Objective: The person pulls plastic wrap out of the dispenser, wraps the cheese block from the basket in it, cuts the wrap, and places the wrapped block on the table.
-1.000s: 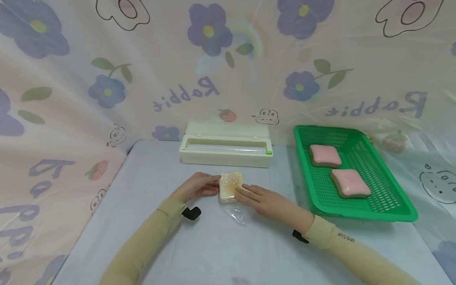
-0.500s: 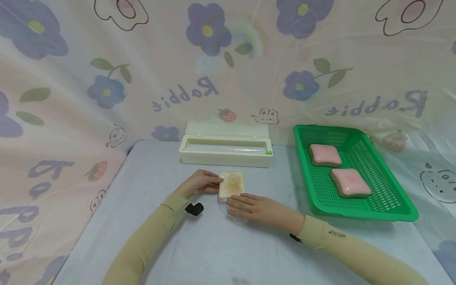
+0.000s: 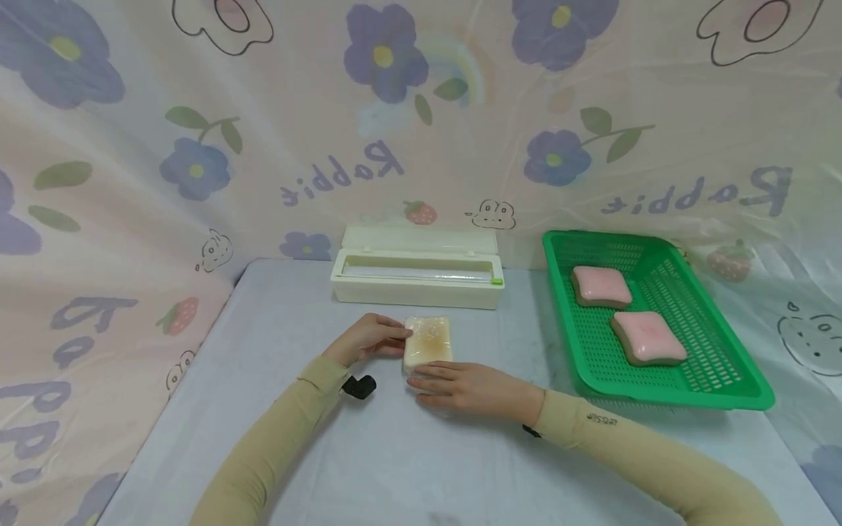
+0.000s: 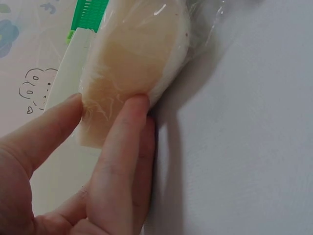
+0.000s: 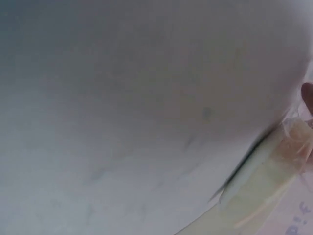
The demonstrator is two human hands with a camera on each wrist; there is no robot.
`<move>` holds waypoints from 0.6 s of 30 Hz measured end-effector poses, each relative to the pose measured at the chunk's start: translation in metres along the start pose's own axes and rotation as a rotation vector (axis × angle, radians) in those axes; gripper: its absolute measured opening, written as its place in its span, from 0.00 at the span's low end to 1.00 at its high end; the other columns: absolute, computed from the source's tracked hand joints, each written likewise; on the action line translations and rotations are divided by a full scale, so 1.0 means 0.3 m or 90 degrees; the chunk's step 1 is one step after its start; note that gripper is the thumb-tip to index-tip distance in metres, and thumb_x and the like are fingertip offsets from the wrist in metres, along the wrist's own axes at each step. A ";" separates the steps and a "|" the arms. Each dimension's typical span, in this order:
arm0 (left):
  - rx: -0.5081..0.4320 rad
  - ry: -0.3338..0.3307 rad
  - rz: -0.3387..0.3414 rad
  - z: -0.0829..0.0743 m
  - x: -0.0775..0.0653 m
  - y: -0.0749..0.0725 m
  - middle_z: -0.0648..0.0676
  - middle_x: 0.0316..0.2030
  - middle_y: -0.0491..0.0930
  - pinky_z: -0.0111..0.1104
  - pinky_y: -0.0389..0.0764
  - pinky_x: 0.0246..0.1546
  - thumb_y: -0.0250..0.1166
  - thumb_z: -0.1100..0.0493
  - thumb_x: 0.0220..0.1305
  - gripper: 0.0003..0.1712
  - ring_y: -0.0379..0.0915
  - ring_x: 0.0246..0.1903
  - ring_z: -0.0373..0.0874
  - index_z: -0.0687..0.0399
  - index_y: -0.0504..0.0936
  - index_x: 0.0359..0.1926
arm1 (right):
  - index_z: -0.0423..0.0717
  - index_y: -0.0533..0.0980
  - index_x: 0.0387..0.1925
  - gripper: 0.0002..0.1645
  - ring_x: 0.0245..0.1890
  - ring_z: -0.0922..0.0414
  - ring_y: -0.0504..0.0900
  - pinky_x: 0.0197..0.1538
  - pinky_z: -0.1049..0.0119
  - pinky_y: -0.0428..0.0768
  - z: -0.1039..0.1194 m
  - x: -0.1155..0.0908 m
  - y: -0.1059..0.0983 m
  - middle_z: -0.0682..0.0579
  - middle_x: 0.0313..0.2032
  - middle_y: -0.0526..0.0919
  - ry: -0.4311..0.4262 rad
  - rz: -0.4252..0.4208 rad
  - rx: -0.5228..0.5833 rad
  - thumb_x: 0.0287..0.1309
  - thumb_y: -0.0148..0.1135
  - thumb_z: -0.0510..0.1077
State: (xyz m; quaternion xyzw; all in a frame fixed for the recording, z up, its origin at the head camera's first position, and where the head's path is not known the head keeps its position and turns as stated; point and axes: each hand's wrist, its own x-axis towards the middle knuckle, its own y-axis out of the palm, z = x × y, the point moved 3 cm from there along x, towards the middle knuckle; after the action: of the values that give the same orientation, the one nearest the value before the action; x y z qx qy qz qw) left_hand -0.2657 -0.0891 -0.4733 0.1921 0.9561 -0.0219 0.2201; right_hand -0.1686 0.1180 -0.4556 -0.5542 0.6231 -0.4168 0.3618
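A pale, square bread slice (image 3: 429,340) with a browned middle lies on the table, wrapped in clear plastic film. My left hand (image 3: 370,340) pinches its left edge between thumb and fingers; the left wrist view shows the fingertips against the end of the wrapped bread slice (image 4: 137,54). Across the near edge, my right hand (image 3: 470,389) lies with its fingers nearly straight, touching the wrap there and covering the loose film. In the right wrist view the wrapped bread slice (image 5: 259,171) shows only at the lower right.
Behind the bread stands a white cling film box (image 3: 417,292), lid raised and roll inside. On the right, a green plastic basket (image 3: 572,358) holds two pink-topped bread-shaped pieces (image 3: 647,337). A patterned curtain (image 3: 421,146) hangs behind the white-covered table (image 3: 408,467).
My right hand has slid left and nearer, from the bread's right edge to its near edge, over the loose film. My left hand has shifted slightly right and keeps the left edge.
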 end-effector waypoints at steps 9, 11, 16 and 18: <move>-0.007 0.004 -0.003 0.006 0.008 -0.002 0.62 0.38 0.83 0.38 0.83 0.42 0.68 0.64 0.59 0.20 0.82 0.37 0.49 0.75 0.78 0.47 | 0.50 0.73 0.62 0.27 0.68 0.54 0.61 0.69 0.63 0.59 -0.006 0.016 -0.010 0.52 0.66 0.67 -0.007 -0.030 0.018 0.62 0.62 0.50; -0.007 0.008 -0.006 0.007 0.009 -0.002 0.62 0.37 0.83 0.38 0.83 0.41 0.69 0.64 0.59 0.20 0.82 0.36 0.48 0.75 0.78 0.47 | 0.49 0.73 0.62 0.27 0.67 0.55 0.62 0.68 0.63 0.60 -0.006 0.019 -0.015 0.52 0.66 0.68 -0.006 -0.041 0.025 0.61 0.63 0.49; -0.009 0.005 -0.015 0.005 0.006 -0.001 0.62 0.37 0.83 0.38 0.83 0.41 0.68 0.64 0.59 0.19 0.82 0.36 0.48 0.75 0.78 0.48 | 0.47 0.72 0.63 0.29 0.66 0.56 0.64 0.67 0.65 0.62 -0.015 0.025 -0.023 0.50 0.65 0.69 0.022 -0.077 0.090 0.59 0.66 0.42; -0.009 0.000 -0.016 0.004 0.004 0.000 0.62 0.37 0.83 0.37 0.83 0.41 0.68 0.64 0.59 0.20 0.82 0.36 0.49 0.74 0.78 0.48 | 0.46 0.72 0.62 0.30 0.65 0.57 0.66 0.65 0.67 0.66 -0.025 0.026 -0.028 0.50 0.63 0.71 0.042 -0.105 0.135 0.57 0.67 0.39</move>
State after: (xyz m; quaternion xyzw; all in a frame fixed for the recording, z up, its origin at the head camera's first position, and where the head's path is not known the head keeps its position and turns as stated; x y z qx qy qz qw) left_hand -0.2663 -0.0889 -0.4748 0.1784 0.9586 -0.0180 0.2213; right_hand -0.1731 0.1108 -0.4450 -0.5482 0.5397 -0.5263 0.3624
